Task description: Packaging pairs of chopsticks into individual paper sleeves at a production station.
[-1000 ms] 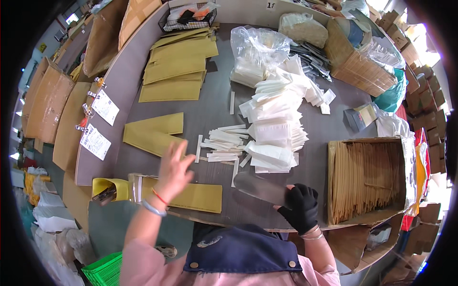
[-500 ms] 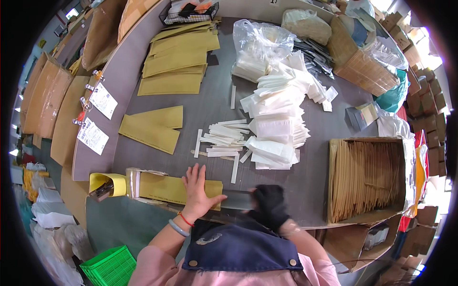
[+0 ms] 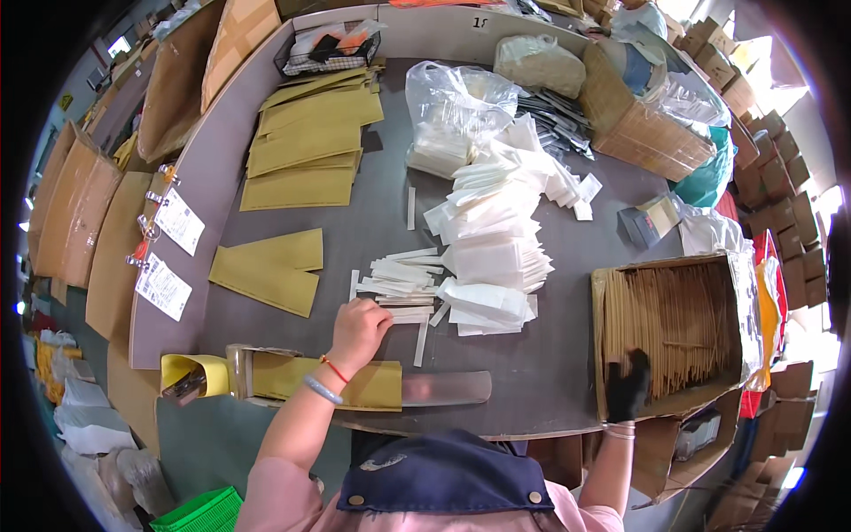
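My left hand [image 3: 359, 330] is bent over the left edge of a pile of white paper strips [image 3: 399, 277], its fingers drawn together at the strips; what lies between them is hidden. Below that wrist, a yellow-brown envelope [image 3: 368, 387] lies along the front edge of the table, with a smooth, shiny, round-ended plate [image 3: 448, 388] sticking out of its right end. My right hand [image 3: 627, 387], in a black glove, reaches over the near left corner of a carton [image 3: 599, 310] packed with upright brown envelopes [image 3: 687, 328]. Its fingers are apart and I see nothing held.
Flat white packets [image 3: 492, 239] are heaped mid-table beside a clear plastic bag [image 3: 456, 97]. Yellow-brown envelopes [image 3: 306, 146] stand stacked at the far left, with more [image 3: 270, 266] nearer. A yellow holder [image 3: 191, 377] sits at the front left corner. A low partition [image 3: 168, 293] edges the left.
My left hand has left the envelope and moved up to the white strips. My right hand has swung from the shiny plate to the carton on the right. The whole view has shifted slightly.
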Action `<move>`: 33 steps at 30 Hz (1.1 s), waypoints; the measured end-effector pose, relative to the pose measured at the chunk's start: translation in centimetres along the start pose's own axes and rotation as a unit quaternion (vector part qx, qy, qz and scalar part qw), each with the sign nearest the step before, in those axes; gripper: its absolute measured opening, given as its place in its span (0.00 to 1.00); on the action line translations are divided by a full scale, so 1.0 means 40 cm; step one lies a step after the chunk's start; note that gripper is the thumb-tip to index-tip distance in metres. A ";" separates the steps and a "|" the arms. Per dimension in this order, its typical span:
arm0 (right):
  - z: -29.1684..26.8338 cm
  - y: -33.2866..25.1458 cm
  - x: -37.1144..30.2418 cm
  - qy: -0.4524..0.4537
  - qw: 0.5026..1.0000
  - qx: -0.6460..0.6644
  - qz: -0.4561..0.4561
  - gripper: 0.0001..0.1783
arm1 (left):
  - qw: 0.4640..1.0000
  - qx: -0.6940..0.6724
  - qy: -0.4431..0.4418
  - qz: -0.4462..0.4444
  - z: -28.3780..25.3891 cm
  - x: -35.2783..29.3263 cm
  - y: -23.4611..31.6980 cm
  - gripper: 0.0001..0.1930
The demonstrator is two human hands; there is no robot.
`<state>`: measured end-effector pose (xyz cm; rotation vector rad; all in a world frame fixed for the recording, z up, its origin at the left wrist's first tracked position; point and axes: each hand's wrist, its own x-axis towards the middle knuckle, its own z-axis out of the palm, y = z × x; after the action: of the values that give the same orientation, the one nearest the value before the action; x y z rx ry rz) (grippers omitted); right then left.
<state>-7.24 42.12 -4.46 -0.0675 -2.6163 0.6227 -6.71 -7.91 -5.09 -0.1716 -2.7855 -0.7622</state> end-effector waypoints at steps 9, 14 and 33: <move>-0.080 0.133 0.040 -0.145 0.960 -0.192 0.145 0.19 | 0.940 -0.309 0.033 -0.138 0.076 0.135 0.139 0.06; -0.070 0.148 0.035 -0.112 0.964 -0.205 0.129 0.17 | 0.958 -0.228 -0.071 -0.158 0.093 0.192 0.168 0.09; -0.028 -0.268 -0.018 -0.215 0.963 0.153 -0.045 0.09 | 0.999 -0.017 -0.038 0.005 -0.021 -0.162 0.260 0.06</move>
<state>-5.53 32.88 0.83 0.3156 -2.8687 1.1048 1.53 0.28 -1.08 -0.2251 -2.8420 -0.8189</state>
